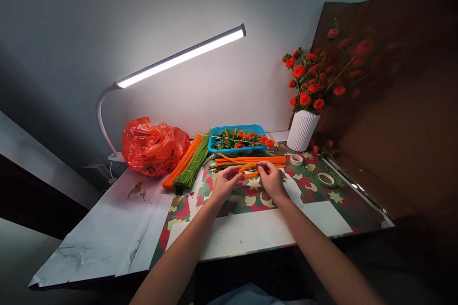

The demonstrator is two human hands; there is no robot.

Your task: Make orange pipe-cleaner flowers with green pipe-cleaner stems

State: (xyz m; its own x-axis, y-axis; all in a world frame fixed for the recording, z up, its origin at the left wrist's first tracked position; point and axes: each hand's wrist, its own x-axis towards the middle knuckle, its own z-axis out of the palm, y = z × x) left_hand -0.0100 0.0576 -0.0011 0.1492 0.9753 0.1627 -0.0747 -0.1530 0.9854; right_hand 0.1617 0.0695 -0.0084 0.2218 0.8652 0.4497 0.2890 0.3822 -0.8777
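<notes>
Basically, curled orange piece sits btwn both hands: L hand pinching its left end, R hand its right, fingertips closed.

Orange loop fuzzy, rough; bag glossy crinkled plastic; basket perforated plastic; vase matt, ribbed.

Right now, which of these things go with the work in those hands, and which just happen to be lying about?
Likely part of the work:
coiled orange piece, in the left hand and right hand
orange strips just beyond
orange bundle and green bundle
blue basket and tape rolls, perhaps

Probably just lying about:
red plastic bag, contents unclear
white vase with flowers
</notes>
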